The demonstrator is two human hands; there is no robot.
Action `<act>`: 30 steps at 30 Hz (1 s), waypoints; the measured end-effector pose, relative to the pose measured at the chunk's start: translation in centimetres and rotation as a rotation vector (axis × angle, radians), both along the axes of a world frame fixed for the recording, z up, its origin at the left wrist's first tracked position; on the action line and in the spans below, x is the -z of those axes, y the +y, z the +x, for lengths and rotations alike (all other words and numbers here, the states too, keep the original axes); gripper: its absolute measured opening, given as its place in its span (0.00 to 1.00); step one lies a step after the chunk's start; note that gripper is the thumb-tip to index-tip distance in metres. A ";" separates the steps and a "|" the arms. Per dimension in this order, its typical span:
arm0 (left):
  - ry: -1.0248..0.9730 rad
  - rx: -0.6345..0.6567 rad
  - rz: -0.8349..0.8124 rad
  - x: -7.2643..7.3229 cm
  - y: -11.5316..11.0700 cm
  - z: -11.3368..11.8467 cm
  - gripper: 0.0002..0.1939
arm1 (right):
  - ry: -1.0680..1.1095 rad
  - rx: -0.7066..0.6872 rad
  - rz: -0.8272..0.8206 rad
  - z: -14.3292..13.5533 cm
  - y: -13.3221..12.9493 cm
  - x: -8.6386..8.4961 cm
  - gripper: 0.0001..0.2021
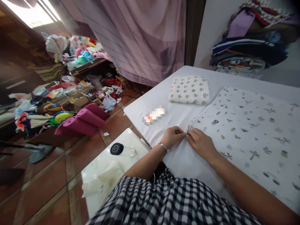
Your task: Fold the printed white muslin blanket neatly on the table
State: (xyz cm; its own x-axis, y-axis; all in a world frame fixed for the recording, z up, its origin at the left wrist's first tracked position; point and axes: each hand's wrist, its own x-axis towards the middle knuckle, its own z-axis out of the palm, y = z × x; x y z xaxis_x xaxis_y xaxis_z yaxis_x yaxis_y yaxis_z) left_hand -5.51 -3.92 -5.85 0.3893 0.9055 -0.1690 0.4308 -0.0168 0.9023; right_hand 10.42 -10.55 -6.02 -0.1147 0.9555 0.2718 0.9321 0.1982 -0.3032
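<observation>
A thin white cloth (236, 128) printed with small plants and palm trees lies spread over the right part of the white table. At its left corner, my left hand (172, 137) and my right hand (199, 142) meet, fingers pinched on the gathered edge. The fingertips partly hide the bit of fabric between them. A bracelet circles my left wrist. Beyond my hands lies a folded white cloth (189, 90) with a grey print. A small pixelated item (154, 115) rests to its left, too blurred to name.
Left of the white table (140, 107), a lower white stand (131, 140) holds a black-lidded clear bottle (116, 149) and crumpled pale plastic (105, 178). Rolled pink mats (82, 122) and clutter cover the floor at left. Folded clothes (248, 50) are stacked behind, beside a curtain (150, 40).
</observation>
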 end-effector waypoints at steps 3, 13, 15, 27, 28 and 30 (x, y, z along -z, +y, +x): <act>-0.084 0.015 -0.027 0.3 -0.1 -0.1 0.10 | 0.059 0.003 -0.012 0.2 0.1 0.0 0.11; -0.158 -0.079 -0.057 0.4 -0.2 0.3 0.10 | 0.181 0.009 0.100 0.3 -0.2 0.1 0.12; -0.163 -0.086 -0.051 0.3 -0.2 0.4 0.09 | 0.136 0.006 0.123 0.2 -0.3 0.2 0.12; -0.191 -0.074 0.044 0.8 -0.3 0.5 0.11 | -0.027 -0.038 0.206 -0.2 -0.1 1.0 0.13; -0.184 -0.073 0.053 0.7 -0.4 0.5 0.11 | -0.034 -0.037 0.204 -0.3 -0.1 1.0 0.13; -0.169 -0.076 0.077 0.8 -0.5 0.6 0.11 | -0.041 -0.032 0.194 -0.3 -0.1 1.1 0.13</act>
